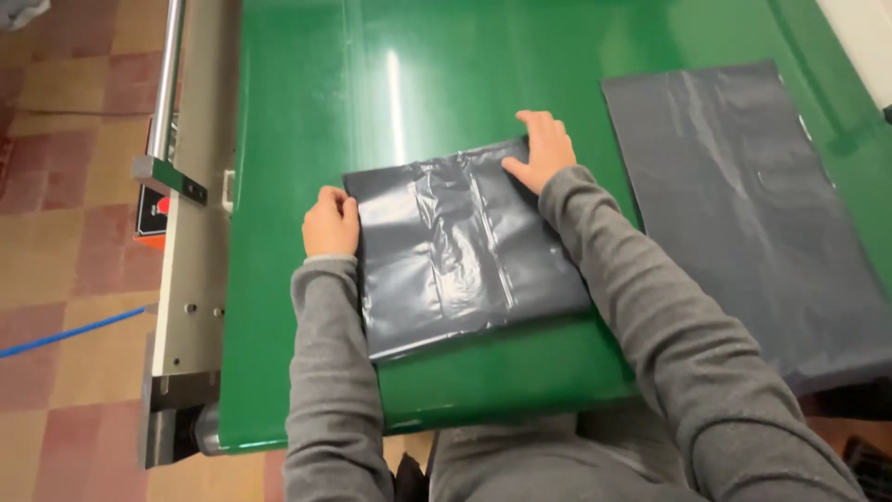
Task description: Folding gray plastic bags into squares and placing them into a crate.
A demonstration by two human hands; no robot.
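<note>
Bare hands (331,223); long grey ribbed-cuff sleeves (325,372), grey trousers (520,460)

Dark grey plastic bag (460,246), wrinkled, flat on green belt (307,112)

Two dark grey plastic bags lie on one green desk (307,112): a folded, crinkled grey bag (455,251) near the middle, and a flat grey bag (743,214) spread out to the right. Two hands rest on the folded one, the left hand (330,221) at its left edge and the right hand (541,149) at its far right corner. One metal side rail (186,242) runs along the desk's left side. One blue cable (70,335) crosses the tiled floor (65,186) at the left.
</note>
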